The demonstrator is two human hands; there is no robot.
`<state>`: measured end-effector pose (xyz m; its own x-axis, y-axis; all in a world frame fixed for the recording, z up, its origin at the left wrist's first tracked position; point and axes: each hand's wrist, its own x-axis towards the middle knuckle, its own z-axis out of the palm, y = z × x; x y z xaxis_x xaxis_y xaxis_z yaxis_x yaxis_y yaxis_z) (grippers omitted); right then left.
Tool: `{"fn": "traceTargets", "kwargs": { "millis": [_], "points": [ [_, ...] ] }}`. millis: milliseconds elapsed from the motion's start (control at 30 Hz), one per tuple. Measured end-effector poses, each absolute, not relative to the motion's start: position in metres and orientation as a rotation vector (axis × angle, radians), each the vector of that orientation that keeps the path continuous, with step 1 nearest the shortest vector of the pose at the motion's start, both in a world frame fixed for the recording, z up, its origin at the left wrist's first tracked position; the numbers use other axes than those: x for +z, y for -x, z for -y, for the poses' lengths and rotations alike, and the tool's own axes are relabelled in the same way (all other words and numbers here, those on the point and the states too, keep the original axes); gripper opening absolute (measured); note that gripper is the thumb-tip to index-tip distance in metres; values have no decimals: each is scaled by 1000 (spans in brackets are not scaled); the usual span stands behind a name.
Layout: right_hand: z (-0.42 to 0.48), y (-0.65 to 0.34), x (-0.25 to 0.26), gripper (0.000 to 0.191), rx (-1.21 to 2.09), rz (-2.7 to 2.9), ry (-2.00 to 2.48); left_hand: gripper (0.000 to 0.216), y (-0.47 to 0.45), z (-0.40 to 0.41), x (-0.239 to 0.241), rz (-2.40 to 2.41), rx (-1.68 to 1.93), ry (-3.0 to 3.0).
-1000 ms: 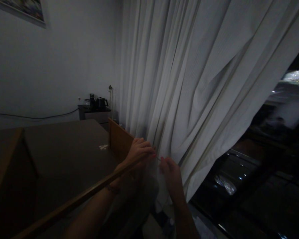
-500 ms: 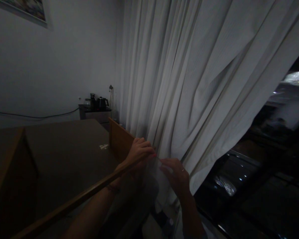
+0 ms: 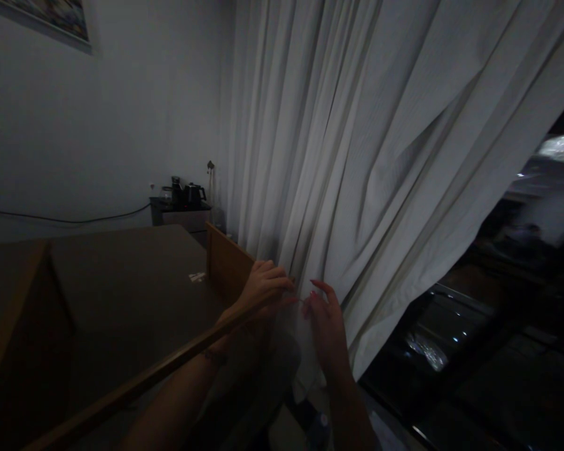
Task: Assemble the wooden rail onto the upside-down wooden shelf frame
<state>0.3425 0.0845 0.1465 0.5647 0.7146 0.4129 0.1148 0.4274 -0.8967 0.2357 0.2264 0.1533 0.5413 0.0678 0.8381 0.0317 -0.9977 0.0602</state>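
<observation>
A long white curtain (image 3: pixel 357 156) hangs in folds and is pulled toward the left at its lower part. My left hand (image 3: pixel 263 289) is closed in a pinch on a gathered fold of the curtain, just above a wooden rail (image 3: pixel 136 385). My right hand (image 3: pixel 326 326) is right beside it, thumb and forefinger pinched on the curtain edge while the other fingers stick up. Both hands almost touch each other at the fabric.
A brown flat surface with wooden edges (image 3: pixel 122 288) lies at the left. A small cabinet with a kettle (image 3: pixel 192 193) stands by the far wall, a cable (image 3: pixel 66 219) runs along it. Dark glass with reflections (image 3: pixel 474 326) shows at the right.
My right hand has shifted along the curtain edge, its fingers first bent over the fabric and now raised upright. My left hand has kept its grip in the same place.
</observation>
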Motion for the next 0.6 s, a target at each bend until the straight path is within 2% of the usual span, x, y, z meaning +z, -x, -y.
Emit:
{"fn": "traceTargets", "kwargs": {
  "millis": [133,400,500,600],
  "points": [
    [-84,-347,142,31,382,954,1110,44,-236,-226,154,-89,1502,-2728],
    [-71,-363,137,18,-178,1234,1288,42,-236,-225,155,-105,1495,-2732],
    [-68,-360,139,14,-173,1271,1303,43,-236,-225,155,-113,1491,-2727],
    [-71,-349,141,20,-2,1262,1263,45,-236,-225,154,-97,1511,-2713]
  ]
}}
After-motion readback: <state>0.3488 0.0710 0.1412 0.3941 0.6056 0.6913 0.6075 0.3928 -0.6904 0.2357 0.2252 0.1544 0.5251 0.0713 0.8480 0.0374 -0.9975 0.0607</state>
